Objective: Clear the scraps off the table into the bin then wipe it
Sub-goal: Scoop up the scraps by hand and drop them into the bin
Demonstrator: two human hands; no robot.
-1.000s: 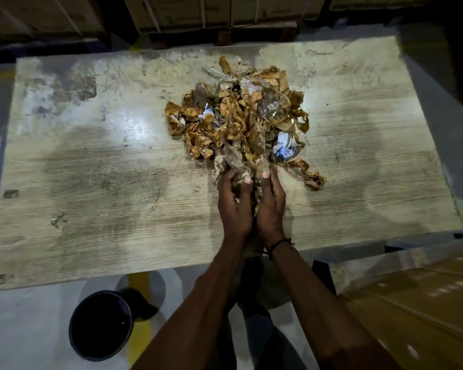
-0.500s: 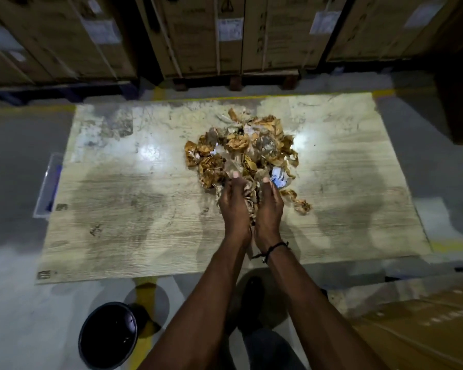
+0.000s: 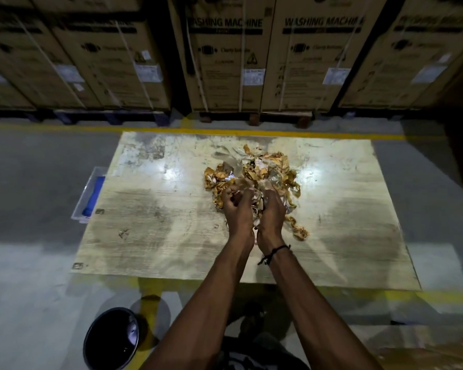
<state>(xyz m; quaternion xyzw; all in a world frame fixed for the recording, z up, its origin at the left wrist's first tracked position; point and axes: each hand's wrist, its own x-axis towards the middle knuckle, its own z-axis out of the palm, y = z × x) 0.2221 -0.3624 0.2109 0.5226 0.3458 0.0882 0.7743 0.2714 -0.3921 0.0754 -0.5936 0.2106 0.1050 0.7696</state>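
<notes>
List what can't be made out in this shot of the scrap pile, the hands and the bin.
- Scraps, head view: how many the left hand and right hand grip; the hands' backs cover them.
- Bin, head view: how full; the inside is too dark.
- Tray beside the table, head view: the blue thing in it; the table edge cuts it off.
- Carton small print, head view: blurred and dim.
</notes>
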